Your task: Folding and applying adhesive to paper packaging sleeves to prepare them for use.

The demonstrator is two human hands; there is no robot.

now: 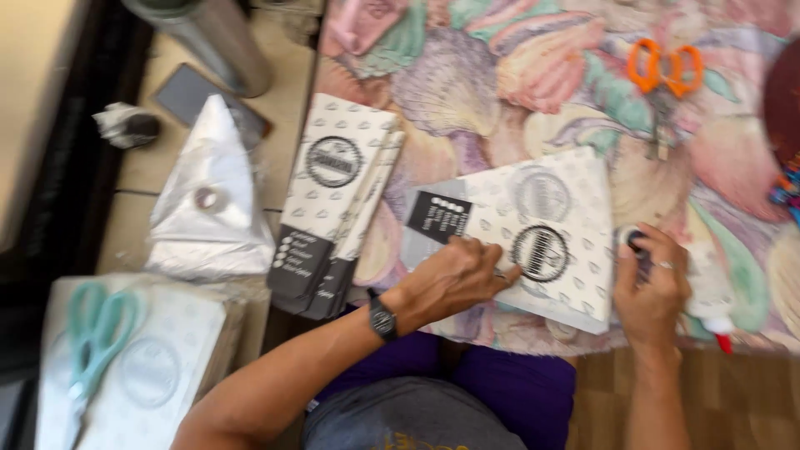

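Two hands rest on a white patterned box [542, 237] on the shell cloth [500, 75]. Left hand [454, 279] lies on the box, fingers curled, touching a round black label [540, 252]. Right hand [654, 283] pinches a small tape roll [631, 237] at the box's edge. More flat boxes [333, 200] lie left.

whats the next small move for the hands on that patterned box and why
Probably press the round black sticker flat: the left hand has fingertips at its edge on the patterned box, while the right hand holds a small tape roll beside the box.
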